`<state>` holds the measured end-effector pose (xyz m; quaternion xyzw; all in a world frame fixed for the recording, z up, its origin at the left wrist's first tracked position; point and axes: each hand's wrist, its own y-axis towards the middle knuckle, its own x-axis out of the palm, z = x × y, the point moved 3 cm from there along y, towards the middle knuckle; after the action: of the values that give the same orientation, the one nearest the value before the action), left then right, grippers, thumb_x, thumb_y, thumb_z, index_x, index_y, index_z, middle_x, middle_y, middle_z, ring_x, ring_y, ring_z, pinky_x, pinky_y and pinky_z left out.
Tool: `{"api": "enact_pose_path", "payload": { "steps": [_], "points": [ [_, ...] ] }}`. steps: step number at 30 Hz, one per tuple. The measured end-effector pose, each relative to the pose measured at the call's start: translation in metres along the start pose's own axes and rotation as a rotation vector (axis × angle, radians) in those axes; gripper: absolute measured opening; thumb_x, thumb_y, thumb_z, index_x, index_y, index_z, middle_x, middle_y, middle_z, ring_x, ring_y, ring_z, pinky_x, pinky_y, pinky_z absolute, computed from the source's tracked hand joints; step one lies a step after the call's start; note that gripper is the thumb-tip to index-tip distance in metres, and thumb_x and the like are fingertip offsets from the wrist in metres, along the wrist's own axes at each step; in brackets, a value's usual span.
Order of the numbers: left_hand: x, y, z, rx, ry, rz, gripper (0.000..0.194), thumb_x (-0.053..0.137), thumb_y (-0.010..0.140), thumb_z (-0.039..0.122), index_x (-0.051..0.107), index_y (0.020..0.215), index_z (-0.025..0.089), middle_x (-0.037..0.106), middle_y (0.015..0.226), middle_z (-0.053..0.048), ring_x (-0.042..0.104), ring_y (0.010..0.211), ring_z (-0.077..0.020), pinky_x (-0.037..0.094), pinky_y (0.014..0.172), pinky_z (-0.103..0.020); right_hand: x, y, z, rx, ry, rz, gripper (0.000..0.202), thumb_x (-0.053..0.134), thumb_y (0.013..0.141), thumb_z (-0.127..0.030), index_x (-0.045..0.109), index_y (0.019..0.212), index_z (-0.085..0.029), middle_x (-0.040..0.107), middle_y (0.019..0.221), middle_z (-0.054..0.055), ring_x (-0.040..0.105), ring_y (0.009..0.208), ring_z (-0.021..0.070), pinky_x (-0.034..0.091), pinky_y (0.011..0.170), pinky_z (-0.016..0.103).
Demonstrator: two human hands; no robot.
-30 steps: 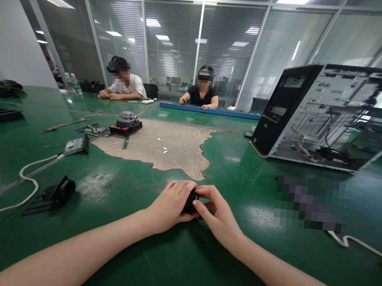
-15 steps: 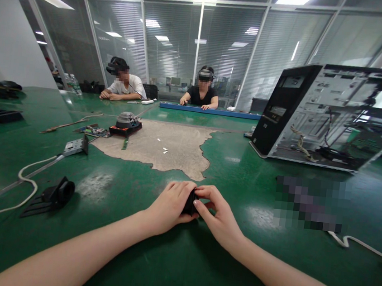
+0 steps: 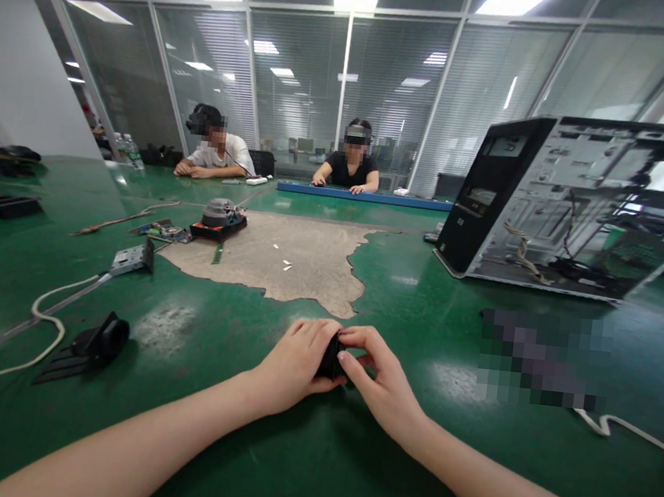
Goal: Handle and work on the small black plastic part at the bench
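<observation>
Both my hands meet on the green table [image 3: 297, 466] just in front of me. My left hand [image 3: 296, 362] wraps around a small black part [image 3: 331, 358], which is mostly hidden by the fingers. My right hand [image 3: 381, 380] pinches the same part from the right with thumb and fingertips. The part rests low, at or just above the tabletop.
An open computer case [image 3: 574, 207] lies at the right. A black ducted piece [image 3: 90, 343] and a white cable [image 3: 40, 313] sit at the left, a fan on a red board [image 3: 220, 218] farther back. Two people sit at the far edge. Another white cable [image 3: 622, 425] is right.
Both hands stay on the black part with hardly any movement. The view has tilted slightly, so everything sits a little lower in the picture.
</observation>
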<state>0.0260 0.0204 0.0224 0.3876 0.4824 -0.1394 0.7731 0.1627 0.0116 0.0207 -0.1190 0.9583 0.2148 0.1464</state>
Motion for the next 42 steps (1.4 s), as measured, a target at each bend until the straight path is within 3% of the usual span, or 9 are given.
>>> {"api": "enact_pose_path", "payload": {
  "steps": [5, 10, 17, 25, 32, 39, 42],
  "points": [
    [-0.0002, 0.0007, 0.0012, -0.007, 0.014, -0.007, 0.055, 0.061, 0.070, 0.025, 0.029, 0.114, 0.019, 0.050, 0.108, -0.009, 0.049, 0.098, -0.0240, 0.038, 0.083, -0.039, 0.0004, 0.0019, 0.0042, 0.060, 0.027, -0.001, 0.015, 0.052, 0.078, -0.021, 0.049, 0.093, -0.021, 0.053, 0.095, 0.004, 0.054, 0.090, 0.0178, 0.050, 0.069, 0.029],
    [-0.0006, 0.0004, 0.0012, -0.014, 0.009, -0.024, 0.056, 0.062, 0.069, 0.024, 0.030, 0.114, 0.019, 0.051, 0.108, -0.008, 0.049, 0.098, -0.0238, 0.038, 0.084, -0.039, 0.0049, 0.0027, 0.0066, 0.174, 0.103, -0.093, 0.019, 0.050, 0.079, -0.022, 0.048, 0.097, -0.020, 0.056, 0.093, 0.004, 0.057, 0.083, 0.0166, 0.051, 0.067, 0.031],
    [0.0006, -0.0003, -0.0001, -0.006, 0.006, -0.011, 0.054, 0.060, 0.071, 0.023, 0.028, 0.115, 0.019, 0.049, 0.110, -0.009, 0.047, 0.100, -0.0240, 0.037, 0.085, -0.039, 0.0003, -0.0009, 0.0007, -0.018, -0.016, 0.010, 0.015, 0.050, 0.079, -0.019, 0.050, 0.093, -0.021, 0.051, 0.100, 0.005, 0.052, 0.094, 0.0182, 0.050, 0.070, 0.028],
    [0.0024, 0.0016, -0.0009, -0.024, 0.004, -0.032, 0.053, 0.062, 0.070, 0.025, 0.030, 0.112, 0.018, 0.050, 0.108, -0.008, 0.048, 0.098, -0.0239, 0.037, 0.084, -0.039, 0.0041, 0.0022, 0.0066, 0.156, 0.071, -0.077, 0.020, 0.050, 0.078, -0.020, 0.047, 0.098, -0.019, 0.055, 0.095, 0.005, 0.056, 0.086, 0.0172, 0.050, 0.070, 0.031],
    [0.0016, 0.0004, -0.0006, -0.005, 0.005, -0.020, 0.053, 0.061, 0.072, 0.025, 0.029, 0.114, 0.018, 0.049, 0.109, -0.009, 0.047, 0.099, -0.0243, 0.037, 0.084, -0.039, 0.0003, 0.0002, 0.0017, -0.005, -0.017, 0.003, 0.016, 0.051, 0.078, -0.019, 0.050, 0.093, -0.021, 0.052, 0.097, 0.004, 0.053, 0.093, 0.0178, 0.049, 0.071, 0.028],
    [0.0018, 0.0009, -0.0008, -0.025, 0.002, -0.028, 0.053, 0.062, 0.070, 0.024, 0.030, 0.112, 0.018, 0.050, 0.107, -0.008, 0.048, 0.097, -0.0239, 0.037, 0.084, -0.039, 0.0050, 0.0025, 0.0061, 0.161, 0.058, -0.098, 0.026, 0.050, 0.078, -0.020, 0.046, 0.103, -0.020, 0.056, 0.095, 0.005, 0.057, 0.082, 0.0165, 0.051, 0.068, 0.030],
    [0.0017, 0.0004, -0.0010, -0.015, 0.011, -0.021, 0.054, 0.062, 0.070, 0.024, 0.029, 0.113, 0.018, 0.049, 0.108, -0.008, 0.047, 0.097, -0.0240, 0.037, 0.084, -0.039, 0.0033, 0.0014, 0.0039, 0.111, 0.038, -0.072, 0.024, 0.051, 0.077, -0.020, 0.048, 0.101, -0.021, 0.056, 0.094, 0.004, 0.057, 0.082, 0.0157, 0.050, 0.067, 0.028]
  ]
}}
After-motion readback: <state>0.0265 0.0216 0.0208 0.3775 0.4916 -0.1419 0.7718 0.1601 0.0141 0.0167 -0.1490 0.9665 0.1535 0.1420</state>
